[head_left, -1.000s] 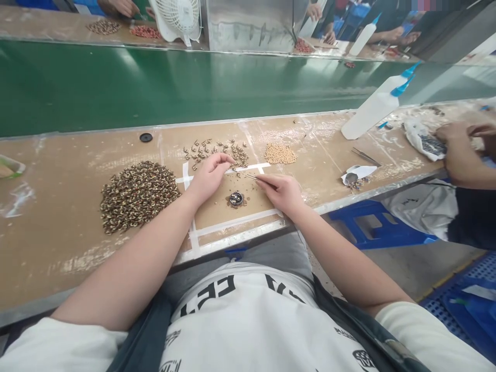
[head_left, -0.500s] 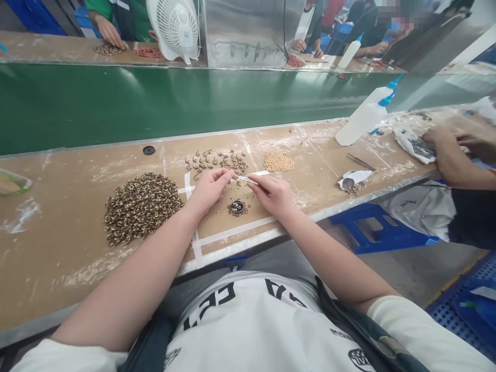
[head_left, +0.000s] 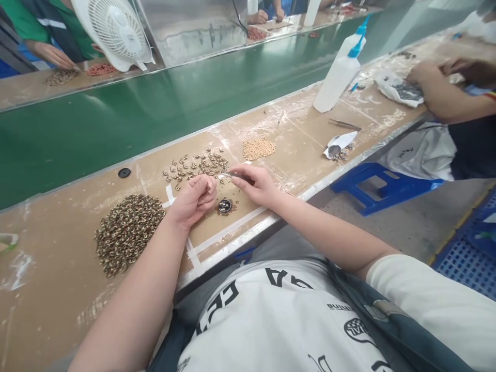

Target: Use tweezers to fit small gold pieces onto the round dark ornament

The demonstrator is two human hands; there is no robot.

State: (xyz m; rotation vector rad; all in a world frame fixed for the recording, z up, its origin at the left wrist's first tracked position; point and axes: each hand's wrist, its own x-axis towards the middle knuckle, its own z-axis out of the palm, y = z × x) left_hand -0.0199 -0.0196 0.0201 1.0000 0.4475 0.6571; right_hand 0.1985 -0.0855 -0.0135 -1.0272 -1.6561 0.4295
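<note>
My left hand (head_left: 196, 199) is closed with thumb and fingers pinched together; whatever sits between them is hidden. Just right of it, my right hand (head_left: 258, 185) grips slim metal tweezers (head_left: 237, 175), their tips pointing left toward the left fingers. Below the tweezers sits a small round black dish (head_left: 224, 206) with shiny contents and a wet stain around it. Beyond my hands lie scattered small brass-coloured pieces (head_left: 194, 166). Left of my left forearm is a large heap of small brass-and-dark ring-like pieces (head_left: 129, 232). A patch of tiny tan beads (head_left: 259, 148) lies farther back.
White squeeze bottles (head_left: 335, 80) with blue tips stand at the back right. Another pair of tweezers (head_left: 344, 124) lies near a white scrap (head_left: 343, 140). A co-worker's arm (head_left: 449, 93) is at right. A black disc (head_left: 124, 172) lies near the green belt (head_left: 174, 98).
The view has turned and tilted. My left hand has curled in more, its pinch drawn back from the tweezers. The tweezers remain in my right hand.
</note>
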